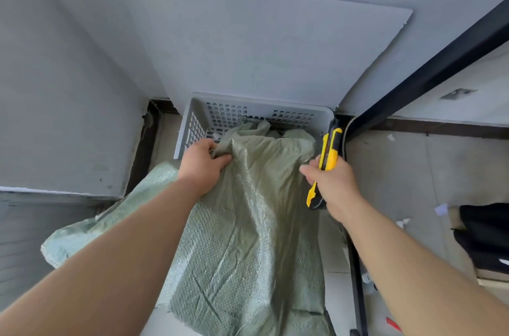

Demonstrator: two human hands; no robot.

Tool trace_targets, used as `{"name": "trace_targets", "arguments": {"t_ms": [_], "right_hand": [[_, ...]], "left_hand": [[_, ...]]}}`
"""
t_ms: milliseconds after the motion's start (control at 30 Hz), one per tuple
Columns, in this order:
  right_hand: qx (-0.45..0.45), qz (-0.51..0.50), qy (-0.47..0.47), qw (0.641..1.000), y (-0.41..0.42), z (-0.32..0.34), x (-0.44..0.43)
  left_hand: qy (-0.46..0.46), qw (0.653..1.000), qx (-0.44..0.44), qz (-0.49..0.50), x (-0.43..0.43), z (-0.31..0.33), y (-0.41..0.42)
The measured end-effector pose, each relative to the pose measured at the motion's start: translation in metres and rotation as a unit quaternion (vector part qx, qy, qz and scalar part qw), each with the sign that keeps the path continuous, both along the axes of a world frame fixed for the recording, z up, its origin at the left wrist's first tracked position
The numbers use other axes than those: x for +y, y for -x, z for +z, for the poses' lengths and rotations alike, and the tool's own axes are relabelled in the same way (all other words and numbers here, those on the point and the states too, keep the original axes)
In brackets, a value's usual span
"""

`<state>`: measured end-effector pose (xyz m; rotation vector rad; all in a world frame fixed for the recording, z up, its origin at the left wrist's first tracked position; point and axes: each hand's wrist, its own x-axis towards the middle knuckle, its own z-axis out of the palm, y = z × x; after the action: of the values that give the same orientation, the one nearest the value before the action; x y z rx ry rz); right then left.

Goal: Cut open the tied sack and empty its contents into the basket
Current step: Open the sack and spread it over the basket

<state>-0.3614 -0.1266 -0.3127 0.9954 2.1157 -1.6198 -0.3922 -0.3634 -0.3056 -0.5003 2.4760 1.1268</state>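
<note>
**Sack tipped into the basket, knife kept in hand**

Sack [248,225], a green woven one, is seen draped from the bottom centre of the frame up to the middle, with its upper end lying over the near rim and inside the basket [192,112]. The basket, grey and perforated, is set on the floor at frame centre, against the wall. Another piece of green woven fabric [110,222] is spread at lower left; whether it is part of the same sack cannot be told.

The left hand [202,163] is closed on a bunched fold of the sack, just left of centre, at the basket's near edge. The right hand [334,184] is wrapped around a yellow and black knife [327,155], right of centre, with the index finger stretched toward the fabric; whether that fingertip also pinches the sack cannot be told. The knife's front end is pointed up toward the basket's right corner, and no exposed blade can be made out.

No tie is visible, and the sack's mouth is hidden in the basket, so the cutting is judged done and the emptying step is taken to be in hand. Little of the contents can be seen.

Next, the sack's lower end is likely to need lifting and shaking, so that the contents slide out. A firm two-handed hold is called for, and the knife is best kept clear of the fabric or set down.
</note>
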Motion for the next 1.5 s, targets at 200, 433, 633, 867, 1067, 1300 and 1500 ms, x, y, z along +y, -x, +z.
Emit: {"name": "trace_targets", "arguments": {"t_ms": [200,433,633,867,1067,1300,1500], "right_hand": [[-0.063,0.048,0.021,0.997,-0.080,0.003,-0.025],[-0.005,0.049,-0.071,0.996,-0.100,-0.011,-0.045],[0.018,-0.027,-0.064,0.997,-0.070,-0.002,-0.051],[0.039,-0.080,-0.062,0.994,-0.030,0.031,-0.043],[0.044,-0.104,-0.101,0.988,-0.005,0.051,-0.029],[0.055,-0.088,-0.086,0.991,0.002,0.050,-0.025],[0.012,-0.020,-0.026,0.999,-0.032,0.047,-0.016]], "left_hand": [[-0.001,0.998,0.005,0.068,-0.001,-0.002,0.001],[0.009,0.997,0.025,0.070,-0.001,-0.005,0.003],[0.006,1.000,0.020,0.022,-0.012,0.010,-0.011],[0.114,0.983,-0.108,-0.099,-0.048,0.035,-0.052],[0.159,0.979,-0.105,-0.077,-0.078,0.048,-0.065],[0.132,0.990,-0.038,-0.022,-0.072,0.050,-0.052],[-0.036,0.991,-0.026,0.123,-0.044,0.053,-0.034]]}}
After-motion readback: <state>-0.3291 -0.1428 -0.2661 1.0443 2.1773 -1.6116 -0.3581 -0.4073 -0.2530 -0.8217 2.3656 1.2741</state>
